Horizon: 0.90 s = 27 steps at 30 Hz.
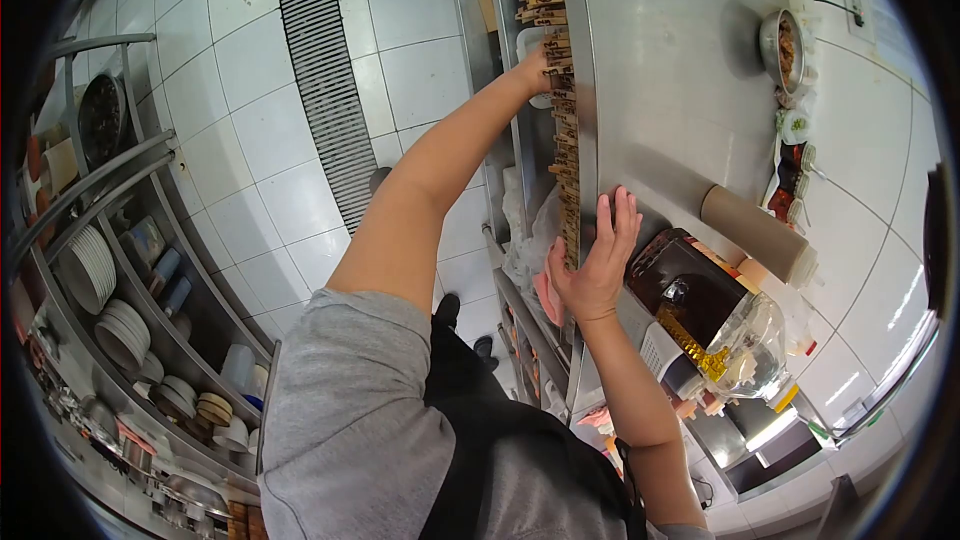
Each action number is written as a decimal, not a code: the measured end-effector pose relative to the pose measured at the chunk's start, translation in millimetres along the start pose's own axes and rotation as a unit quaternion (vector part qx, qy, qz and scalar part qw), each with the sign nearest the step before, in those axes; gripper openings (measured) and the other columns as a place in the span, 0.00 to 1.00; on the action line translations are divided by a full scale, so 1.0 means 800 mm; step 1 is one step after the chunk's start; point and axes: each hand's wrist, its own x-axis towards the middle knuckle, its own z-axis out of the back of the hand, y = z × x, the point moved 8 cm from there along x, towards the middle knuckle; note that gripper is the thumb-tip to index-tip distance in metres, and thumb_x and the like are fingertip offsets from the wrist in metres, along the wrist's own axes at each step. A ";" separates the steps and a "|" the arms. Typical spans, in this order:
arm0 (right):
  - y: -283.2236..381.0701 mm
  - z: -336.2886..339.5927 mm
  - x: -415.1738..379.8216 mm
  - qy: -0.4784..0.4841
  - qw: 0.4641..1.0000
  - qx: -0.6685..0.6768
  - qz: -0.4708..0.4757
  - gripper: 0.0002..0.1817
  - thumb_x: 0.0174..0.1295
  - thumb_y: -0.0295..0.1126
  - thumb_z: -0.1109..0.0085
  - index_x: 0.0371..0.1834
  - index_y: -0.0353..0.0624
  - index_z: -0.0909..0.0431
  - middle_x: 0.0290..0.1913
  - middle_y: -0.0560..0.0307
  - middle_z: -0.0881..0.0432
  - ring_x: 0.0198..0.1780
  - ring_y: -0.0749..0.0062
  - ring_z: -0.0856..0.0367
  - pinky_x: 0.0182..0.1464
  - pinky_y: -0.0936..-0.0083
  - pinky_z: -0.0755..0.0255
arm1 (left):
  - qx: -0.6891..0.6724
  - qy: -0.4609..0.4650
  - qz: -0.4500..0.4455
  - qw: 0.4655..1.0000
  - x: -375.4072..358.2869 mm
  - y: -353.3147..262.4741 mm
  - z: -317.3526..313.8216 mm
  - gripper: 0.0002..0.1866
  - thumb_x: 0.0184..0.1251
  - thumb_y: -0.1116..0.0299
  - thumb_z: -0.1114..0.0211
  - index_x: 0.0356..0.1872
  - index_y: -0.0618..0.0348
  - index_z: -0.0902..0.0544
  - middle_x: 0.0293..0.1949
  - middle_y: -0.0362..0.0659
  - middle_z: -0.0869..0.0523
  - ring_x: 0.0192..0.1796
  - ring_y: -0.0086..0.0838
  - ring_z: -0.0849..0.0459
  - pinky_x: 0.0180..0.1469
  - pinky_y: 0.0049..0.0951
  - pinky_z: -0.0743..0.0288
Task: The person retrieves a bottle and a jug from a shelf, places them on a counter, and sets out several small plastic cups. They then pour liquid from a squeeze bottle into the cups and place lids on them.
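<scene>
My left hand (539, 72) reaches in beneath the steel counter's edge, beside a white plastic container (530, 40) on the shelf below. Its fingers are hidden by a row of wooden clothespins (564, 130) with dark markings, so I cannot see whether it grips anything. My right hand (600, 265) rests on the counter's edge with fingers stretched out, open and holding nothing. Close to its thumb hangs a pink cloth (546, 292). Clear plastic bags (530, 250) bunch up on the shelf beneath.
On the steel counter (660, 70) stand a metal bowl of food (786, 50), a brown-filled squeeze bottle (755, 230), a large jug of dark liquid (680, 280) and a clear oil bottle (750, 345). Left is a rack with stacked plates (88, 270). A drain grate (325, 70) crosses the tiled floor.
</scene>
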 end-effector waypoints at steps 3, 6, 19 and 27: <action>-0.001 -0.001 0.001 -0.003 1.000 -0.001 0.000 0.51 0.50 0.28 0.28 0.82 0.37 0.40 0.82 0.34 0.41 0.84 0.34 0.45 0.83 0.36 0.54 | -0.151 -0.030 0.058 0.986 -0.009 0.007 0.004 0.20 0.66 0.66 0.30 0.60 0.53 0.14 0.59 0.43 0.11 0.63 0.38 0.16 0.70 0.40 0.25; 0.000 -0.001 0.000 -0.005 1.000 -0.007 0.003 0.51 0.50 0.28 0.28 0.82 0.37 0.40 0.82 0.34 0.40 0.84 0.34 0.44 0.83 0.36 0.53 | -0.441 -0.129 0.073 0.885 -0.012 0.044 -0.050 0.21 0.67 0.67 0.29 0.61 0.53 0.16 0.59 0.43 0.12 0.61 0.36 0.16 0.68 0.37 0.24; 0.000 -0.002 0.001 -0.007 1.000 -0.019 0.004 0.50 0.52 0.29 0.29 0.82 0.37 0.41 0.81 0.33 0.39 0.83 0.33 0.43 0.82 0.36 0.52 | -0.115 -0.289 0.548 0.777 -0.070 0.112 -0.035 0.32 0.68 0.52 0.28 0.63 0.64 0.28 0.54 0.67 0.18 0.67 0.57 0.28 0.68 0.52 0.37; -0.001 0.003 0.003 -0.014 1.000 -0.001 0.002 0.50 0.52 0.30 0.30 0.82 0.38 0.40 0.81 0.33 0.39 0.83 0.33 0.43 0.82 0.35 0.53 | -0.337 -0.337 0.597 0.645 -0.123 0.218 -0.038 0.43 0.63 0.44 0.23 0.64 0.72 0.29 0.57 0.64 0.15 0.61 0.56 0.15 0.64 0.52 0.23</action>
